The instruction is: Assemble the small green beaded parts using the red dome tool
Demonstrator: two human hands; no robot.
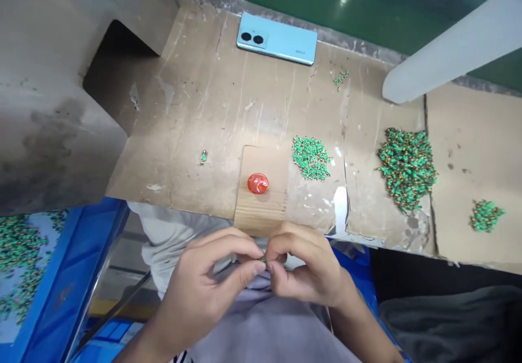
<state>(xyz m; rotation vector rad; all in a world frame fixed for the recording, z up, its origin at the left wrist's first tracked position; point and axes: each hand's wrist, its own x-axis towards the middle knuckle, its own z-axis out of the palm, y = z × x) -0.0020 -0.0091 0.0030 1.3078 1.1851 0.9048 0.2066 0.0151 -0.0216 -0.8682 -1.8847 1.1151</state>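
Note:
My left hand (pixel 207 281) and my right hand (pixel 308 268) meet over my lap, just below the front edge of the cardboard-covered table (pixel 212 112). Both pinch one tiny dark part (pixel 262 258) between thumb and fingertips. A small red round cap (pixel 258 183) lies on the cardboard right above my hands. A flat heap of little green parts (pixel 310 158) sits to its right. Further right lies a bigger green heap (pixel 408 167), and a small one (pixel 485 215) near the right edge.
A light blue phone (pixel 277 42) lies face down at the back. A white bar (pixel 457 47) slants in from the upper right. A blue bin (pixel 36 276) with green parts stands at lower left. Single green parts (pixel 203 157) and a few more green parts (pixel 340 79) lie scattered.

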